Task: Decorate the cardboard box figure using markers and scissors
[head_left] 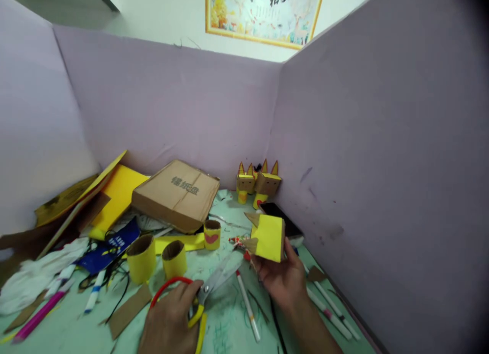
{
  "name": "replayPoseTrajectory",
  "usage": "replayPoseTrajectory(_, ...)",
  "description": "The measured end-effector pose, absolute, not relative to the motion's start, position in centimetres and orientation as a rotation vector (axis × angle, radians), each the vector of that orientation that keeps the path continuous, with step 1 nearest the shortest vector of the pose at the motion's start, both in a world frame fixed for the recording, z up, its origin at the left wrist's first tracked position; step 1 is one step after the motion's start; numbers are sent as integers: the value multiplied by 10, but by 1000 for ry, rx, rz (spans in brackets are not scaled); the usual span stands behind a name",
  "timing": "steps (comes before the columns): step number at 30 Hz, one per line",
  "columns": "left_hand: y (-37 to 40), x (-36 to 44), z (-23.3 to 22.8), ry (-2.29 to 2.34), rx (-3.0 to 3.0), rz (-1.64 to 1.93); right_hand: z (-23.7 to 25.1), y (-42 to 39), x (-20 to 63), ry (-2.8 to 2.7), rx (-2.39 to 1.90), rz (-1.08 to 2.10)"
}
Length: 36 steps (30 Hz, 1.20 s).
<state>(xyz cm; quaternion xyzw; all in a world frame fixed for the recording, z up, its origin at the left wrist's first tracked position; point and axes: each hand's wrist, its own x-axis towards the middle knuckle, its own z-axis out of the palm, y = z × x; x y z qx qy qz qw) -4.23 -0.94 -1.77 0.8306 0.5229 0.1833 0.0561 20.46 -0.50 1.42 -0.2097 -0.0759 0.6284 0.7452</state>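
My left hand (170, 316) is closed on a pair of scissors (223, 275) with red and yellow handles, low over the table. The blades point up and right, toward a small cardboard box (270, 238) faced with yellow paper. My right hand (284, 282) grips this box from below; two pointed brown cardboard ears stick out of its left side. Left of the box are a yellow tube with a red heart (212, 235) and two plain yellow cardboard tubes, a wide one (141, 262) and a narrower one (174, 262), all standing upright.
Two eared box-head figures (267, 183) stand in the far corner, near a dark phone (280, 216). A flat cardboard carton (175, 196) and yellow sheets (120, 193) lie at the back left. Markers (248, 305) and cardboard scraps (130, 309) litter the table. Lilac panels (171, 99) enclose it.
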Motion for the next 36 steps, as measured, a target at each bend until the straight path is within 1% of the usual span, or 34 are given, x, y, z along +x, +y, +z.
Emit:
replayPoseTrajectory(7, -13, -35, 0, 1554, 2538, 426, 14, -2, 210, -269, -458, 1350)
replayPoseTrajectory(11, -15, -32, 7, 1623, 2520, 331, 18, -4, 209, -246, -500, 1289)
replayPoseTrajectory(15, -20, -30, 13, 1697, 2493, 350, 23, -6, 207, -261, -522, 1265)
replayPoseTrajectory(20, -25, -30, 9, 1665, 2517, 371, 24, -7, 206, -318, -554, 1228)
replayPoseTrajectory(33, -36, -36, 3, 1378, 2636, 674, 26, -8, 201, -340, -709, 1212)
replayPoseTrajectory(34, -39, -37, 6, 1331, 2662, 723, 26, -8, 200, -330, -722, 1204)
replayPoseTrajectory(36, -40, -44, 15, 1227, 2719, 956, 27, -9, 200, -309, -753, 1190)
